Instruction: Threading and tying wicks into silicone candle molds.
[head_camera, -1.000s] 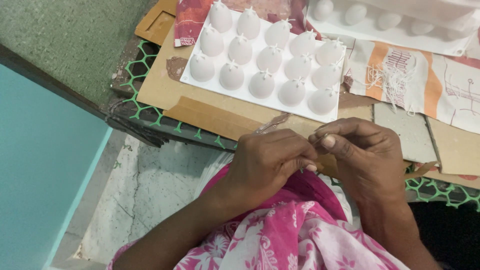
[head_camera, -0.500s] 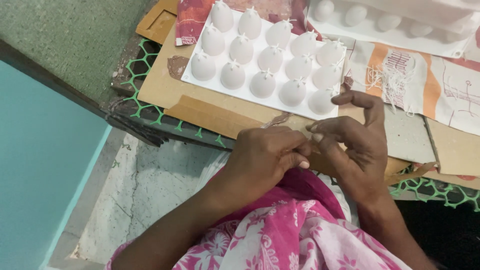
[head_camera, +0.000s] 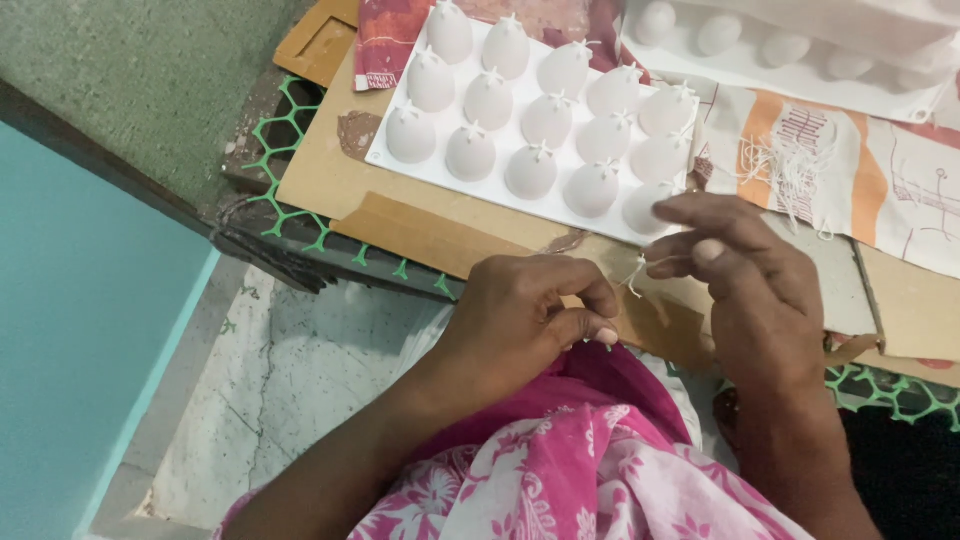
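Right hand (head_camera: 745, 290) pinches a short white wick (head_camera: 638, 272) at its fingertips, strand dangling down. The white mould tray (head_camera: 545, 110) lies just ahead on the bench (head_camera: 330, 170), nearest this hand. Left hand (head_camera: 520, 325) sits lower, fingers curled tight; contents can't be told.

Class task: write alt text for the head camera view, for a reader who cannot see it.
A right hand pinches a short white thread beside a white mould tray of egg-shaped domes; the left hand is curled near it, above pink floral cloth.
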